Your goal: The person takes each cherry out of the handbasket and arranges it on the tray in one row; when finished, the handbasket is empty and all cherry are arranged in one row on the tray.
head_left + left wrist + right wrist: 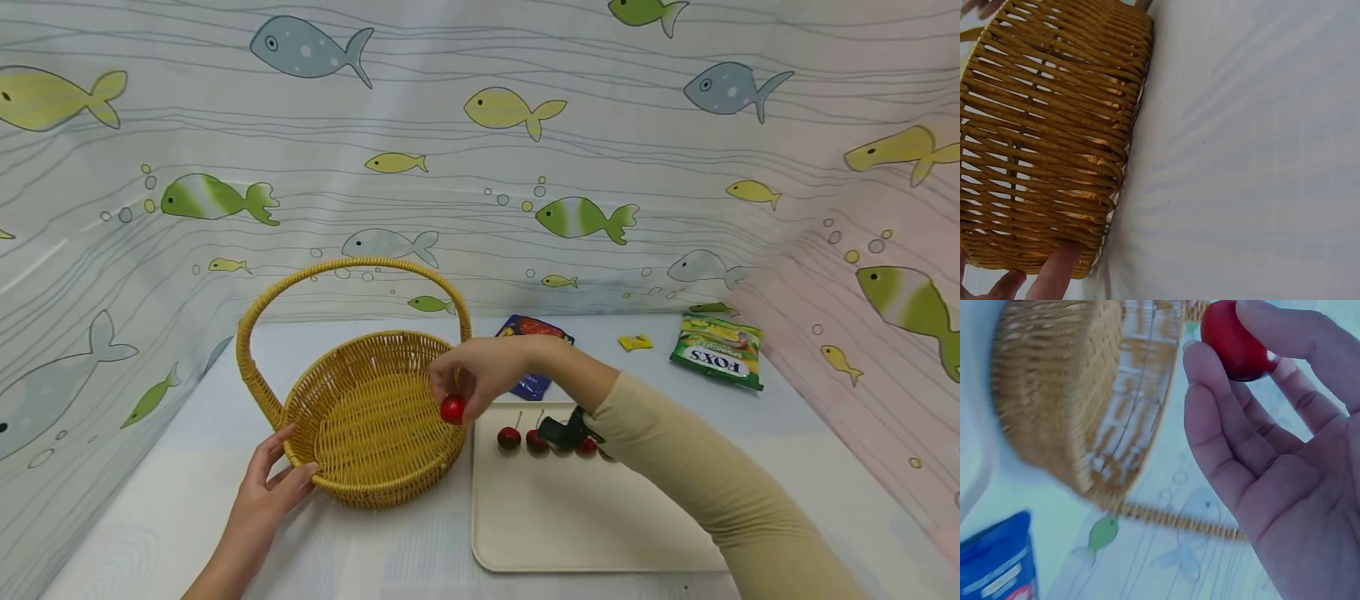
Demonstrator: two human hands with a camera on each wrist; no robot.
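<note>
My right hand (483, 371) pinches a shiny red cherry (453, 409) between thumb and fingers, over the right rim of a round wicker basket (382, 485) with a tall arched handle. The right wrist view shows the cherry (1232, 340) at the fingertips, the basket (1047, 381) beyond it. No fruit shows inside the basket in the head view. My left hand (268, 483) holds the basket's left front rim, near the foot of the handle. In the left wrist view its fingers (1057, 269) touch the woven outer wall.
A cream tray (585, 525) lies right of the basket, with a row of several dark red cherries (509, 438) near its far edge, partly hidden by my right wrist. Behind stand a blue packet (534, 385), a small yellow packet (635, 342) and a green candy bag (717, 351).
</note>
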